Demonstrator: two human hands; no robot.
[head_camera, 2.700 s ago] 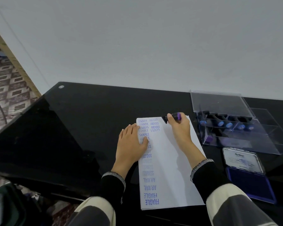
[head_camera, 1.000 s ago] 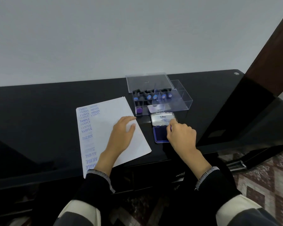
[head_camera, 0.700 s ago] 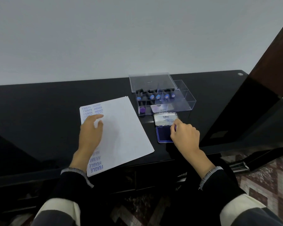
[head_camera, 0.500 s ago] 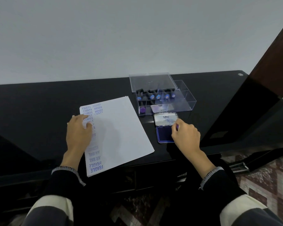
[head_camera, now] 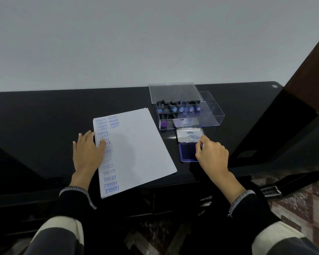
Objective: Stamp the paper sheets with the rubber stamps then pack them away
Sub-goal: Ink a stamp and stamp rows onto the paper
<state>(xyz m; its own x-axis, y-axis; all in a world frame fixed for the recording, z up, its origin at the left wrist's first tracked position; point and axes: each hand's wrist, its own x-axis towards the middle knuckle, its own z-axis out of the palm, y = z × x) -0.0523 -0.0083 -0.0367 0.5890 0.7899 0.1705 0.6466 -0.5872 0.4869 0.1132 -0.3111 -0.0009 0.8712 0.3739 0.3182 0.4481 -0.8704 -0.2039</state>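
The paper (head_camera: 136, 150) lies on the black table (head_camera: 35, 126), angled, with a column of blue stamp marks down its left side. The left hand (head_camera: 87, 153) rests flat across the sheet's left edge, fingers straight and spread. The right hand (head_camera: 211, 153) hovers at the open ink pad (head_camera: 187, 152), fingers curled round a stamp (head_camera: 201, 145) — only a purple tip shows between them, over the pad's blue surface. The pad's lid (head_camera: 190, 135) is folded back toward the clear box (head_camera: 206, 118), which stands just behind with more stamps (head_camera: 180, 109) lined up in its compartments and its own lid (head_camera: 173, 92) raised.
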